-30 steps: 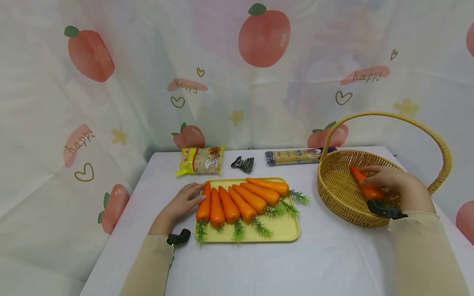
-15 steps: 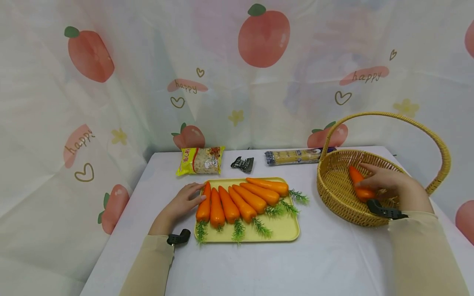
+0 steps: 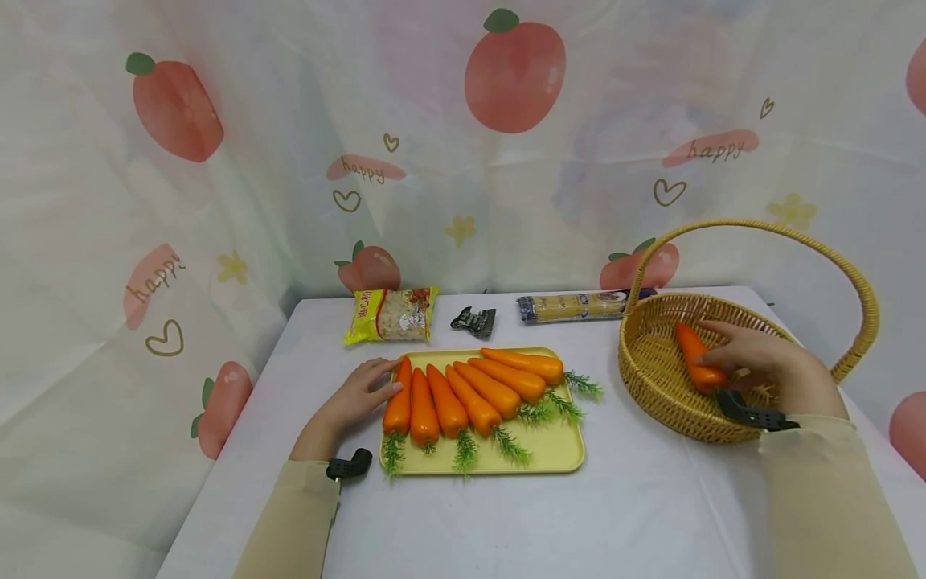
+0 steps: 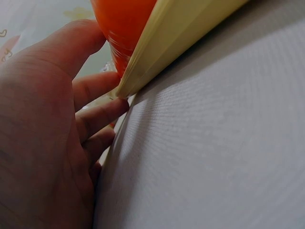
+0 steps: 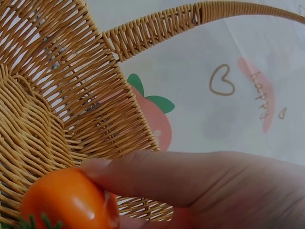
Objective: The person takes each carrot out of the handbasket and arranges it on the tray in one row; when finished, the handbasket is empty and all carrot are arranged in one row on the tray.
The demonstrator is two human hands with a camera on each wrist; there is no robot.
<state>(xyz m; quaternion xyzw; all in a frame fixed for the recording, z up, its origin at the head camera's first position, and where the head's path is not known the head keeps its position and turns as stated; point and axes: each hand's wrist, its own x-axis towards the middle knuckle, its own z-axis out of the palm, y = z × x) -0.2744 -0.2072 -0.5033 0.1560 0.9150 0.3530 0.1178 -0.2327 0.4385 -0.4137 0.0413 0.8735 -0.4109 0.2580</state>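
In the head view my right hand [image 3: 760, 352] is inside the wicker basket [image 3: 654, 390], gripping an orange carrot [image 3: 696, 358] that lies along the basket's inside, tip pointing away. The right wrist view shows the thumb pressed on the thick end of this carrot [image 5: 66, 198], with a bit of green top at the lower left. My left hand [image 3: 356, 396] rests at the left edge of a yellow tray [image 3: 550, 458], fingers loosely extended. Its thumb reaches the leftmost carrot [image 4: 125, 24], and fingertips touch the tray rim [image 4: 136, 71]. Several carrots [image 3: 450, 402] lie fanned out on the tray.
Behind the tray lie a yellow food packet [image 3: 394, 315], a small dark packet [image 3: 475, 321] and a long clear pack of yellowish sticks [image 3: 575, 306]. The basket's tall handle [image 3: 767, 226] arches over its opening. A printed curtain [image 3: 434, 96] hangs behind the table [image 3: 506, 523].
My right hand has shifted the carrot slightly left within the basket and turned it a little. The left hand, tray and fanned carrots stay where they were.
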